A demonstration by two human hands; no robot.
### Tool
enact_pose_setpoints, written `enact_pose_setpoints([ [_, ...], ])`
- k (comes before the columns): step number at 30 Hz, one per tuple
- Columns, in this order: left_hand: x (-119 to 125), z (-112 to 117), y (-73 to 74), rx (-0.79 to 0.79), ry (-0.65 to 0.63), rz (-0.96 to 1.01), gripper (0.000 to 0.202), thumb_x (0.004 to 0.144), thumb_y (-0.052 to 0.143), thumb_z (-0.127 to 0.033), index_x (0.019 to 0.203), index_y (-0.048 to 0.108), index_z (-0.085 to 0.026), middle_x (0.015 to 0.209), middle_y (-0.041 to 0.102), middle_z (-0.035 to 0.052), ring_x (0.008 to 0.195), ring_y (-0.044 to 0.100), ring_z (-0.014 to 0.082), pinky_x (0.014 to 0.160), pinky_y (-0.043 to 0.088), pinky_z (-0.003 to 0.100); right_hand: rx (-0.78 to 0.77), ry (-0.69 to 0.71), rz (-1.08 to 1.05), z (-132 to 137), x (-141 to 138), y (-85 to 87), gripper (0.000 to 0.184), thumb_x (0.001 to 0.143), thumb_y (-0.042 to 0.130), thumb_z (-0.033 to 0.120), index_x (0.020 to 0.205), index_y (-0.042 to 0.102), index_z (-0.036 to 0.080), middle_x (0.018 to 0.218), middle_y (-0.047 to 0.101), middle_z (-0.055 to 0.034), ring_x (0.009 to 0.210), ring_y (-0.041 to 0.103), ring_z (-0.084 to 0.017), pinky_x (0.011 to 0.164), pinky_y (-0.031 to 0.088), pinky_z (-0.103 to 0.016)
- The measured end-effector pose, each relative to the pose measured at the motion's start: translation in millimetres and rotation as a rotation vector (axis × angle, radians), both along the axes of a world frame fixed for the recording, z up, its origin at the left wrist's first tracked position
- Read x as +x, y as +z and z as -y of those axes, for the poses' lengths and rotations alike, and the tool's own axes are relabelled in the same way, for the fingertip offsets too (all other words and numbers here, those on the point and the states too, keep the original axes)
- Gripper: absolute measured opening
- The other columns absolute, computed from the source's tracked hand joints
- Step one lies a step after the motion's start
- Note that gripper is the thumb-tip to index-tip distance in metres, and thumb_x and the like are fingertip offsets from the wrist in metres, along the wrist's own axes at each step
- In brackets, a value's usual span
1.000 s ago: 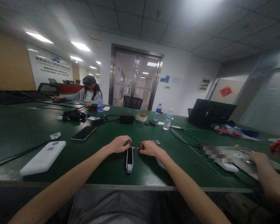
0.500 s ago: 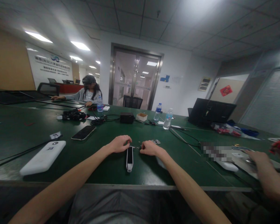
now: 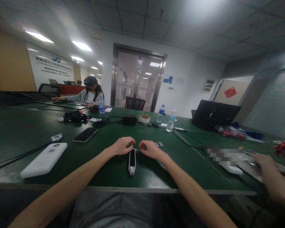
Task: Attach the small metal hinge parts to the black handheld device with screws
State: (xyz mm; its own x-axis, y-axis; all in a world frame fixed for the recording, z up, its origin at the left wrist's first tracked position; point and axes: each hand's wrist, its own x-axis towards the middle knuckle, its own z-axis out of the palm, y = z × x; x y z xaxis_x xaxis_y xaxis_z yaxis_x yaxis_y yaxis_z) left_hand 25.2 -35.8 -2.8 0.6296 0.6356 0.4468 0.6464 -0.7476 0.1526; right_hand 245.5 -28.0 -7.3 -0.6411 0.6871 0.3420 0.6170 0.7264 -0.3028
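There, on the green bench [image 3: 26,133], a narrow white-and-black device [image 3: 132,161] lay lengthwise between the forearms. The left hand [image 3: 122,146] rested at its far end, fingers curled onto it. The right hand [image 3: 150,148] sat just beside, its grip pinched together; whether anything was between the fingertips could not be told.

Bare green tabletop [image 3: 104,164] lies open left of the hands; a phone [image 3: 85,135], white case [image 3: 44,160] and cable [image 3: 19,155] bound it.
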Motion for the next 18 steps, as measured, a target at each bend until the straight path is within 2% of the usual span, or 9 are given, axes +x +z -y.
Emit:
enact_pose_setpoints([
  [7,7.3,5.5,1.3,0.023,-0.050,0.034,0.017,0.081,0.052,-0.020,0.097,0.058,-0.017,0.079,0.057,-0.0001,0.068,0.053,0.0121,0.065,0.040,0.023,0.029,0.061,-0.272,3.8,-11.5,-8.1,0.005,0.080,0.058,0.022,0.084,0.059,0.019,0.078,0.061,0.0005,0.069,0.053,-0.012,0.064,0.041,-0.023],
  [18,4.9,0.2,-3.9,0.013,-0.082,0.092,0.013,0.087,0.051,-0.024,0.096,0.058,-0.018,0.089,0.060,0.0009,0.075,0.055,0.0119,0.069,0.041,0.022,-0.093,0.033,-0.455,5.1,-12.7,-9.7,0.015,0.082,0.058,0.033,0.086,0.057,0.018,0.078,0.061,0.0002,0.067,0.053,-0.012,0.064,0.044,-0.025],
])
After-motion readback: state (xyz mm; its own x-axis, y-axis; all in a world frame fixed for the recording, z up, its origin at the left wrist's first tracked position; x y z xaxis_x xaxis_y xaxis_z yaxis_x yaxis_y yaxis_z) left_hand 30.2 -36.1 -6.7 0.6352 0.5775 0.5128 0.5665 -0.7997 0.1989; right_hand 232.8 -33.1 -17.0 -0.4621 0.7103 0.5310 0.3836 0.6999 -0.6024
